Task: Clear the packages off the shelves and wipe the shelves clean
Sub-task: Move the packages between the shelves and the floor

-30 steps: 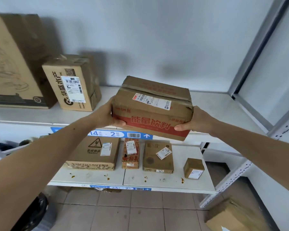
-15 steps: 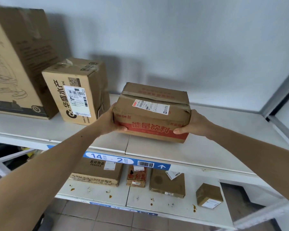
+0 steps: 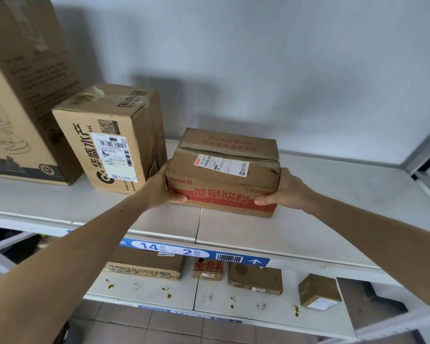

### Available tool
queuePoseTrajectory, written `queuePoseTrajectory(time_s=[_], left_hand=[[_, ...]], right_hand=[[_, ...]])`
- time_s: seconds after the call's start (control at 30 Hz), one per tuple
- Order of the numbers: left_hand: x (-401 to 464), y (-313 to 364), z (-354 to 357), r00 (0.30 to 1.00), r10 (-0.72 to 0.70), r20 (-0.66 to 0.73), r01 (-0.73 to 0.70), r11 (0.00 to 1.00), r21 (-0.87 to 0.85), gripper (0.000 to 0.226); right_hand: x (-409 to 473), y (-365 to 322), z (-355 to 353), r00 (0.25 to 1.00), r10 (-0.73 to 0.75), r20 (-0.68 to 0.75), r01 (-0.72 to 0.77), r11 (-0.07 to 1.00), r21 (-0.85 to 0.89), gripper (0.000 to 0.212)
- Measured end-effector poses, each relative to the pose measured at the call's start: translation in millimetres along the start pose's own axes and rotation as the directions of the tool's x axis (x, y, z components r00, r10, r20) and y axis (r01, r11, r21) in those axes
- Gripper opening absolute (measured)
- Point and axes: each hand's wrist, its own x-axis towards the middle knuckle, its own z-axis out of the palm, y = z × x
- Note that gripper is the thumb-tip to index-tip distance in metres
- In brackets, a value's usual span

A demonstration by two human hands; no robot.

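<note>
A brown carton with a red band rests on the upper white shelf, near its middle. My left hand grips its left end and my right hand grips its right end. To its left stands a taller box with a shipping label, almost touching it. A big carton stands at the far left. On the lower shelf lie several smaller packages, among them a flat wide box, a flat brown box and a little cube. Brown stains dot that lower shelf.
A grey wall backs the shelves. A grey metal upright frames the right side. A blue label strip runs along the upper shelf's front edge. Tiled floor shows below.
Both hands carried the red-banded carton forward from in front of the shelf and set it down on the upper shelf beside the labelled box. The view has moved closer.
</note>
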Motion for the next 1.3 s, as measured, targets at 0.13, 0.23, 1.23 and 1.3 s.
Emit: queuePoseTrajectory(time_s=[0.13, 0.23, 1.23, 1.3], left_hand=[[3, -5, -2, 1.0, -0.001, -0.004, 0.001, 0.999, 0.034, 0.124], [4, -3, -3, 1.0, -0.003, -0.003, 0.003, 0.995, 0.098, 0.117], [-64, 141, 133, 0.887, 0.037, 0.46, -0.423, 0.463, 0.779, 0.049], [-71, 159, 169, 0.845, 0.08, 0.529, -0.504, 0.45, 0.737, 0.049]], right_hand=[[-4, -5, -1, 1.0, 0.017, 0.002, -0.017, 1.0, 0.001, 0.124], [-7, -9, -1, 0.999, 0.047, 0.007, -0.047, 0.999, -0.003, 0.127], [-217, 80, -31, 0.921, 0.369, -0.129, -0.389, 0.832, -0.396, 0.079], [-248, 102, -33, 0.902, 0.405, -0.152, -0.43, 0.809, -0.4, 0.077]])
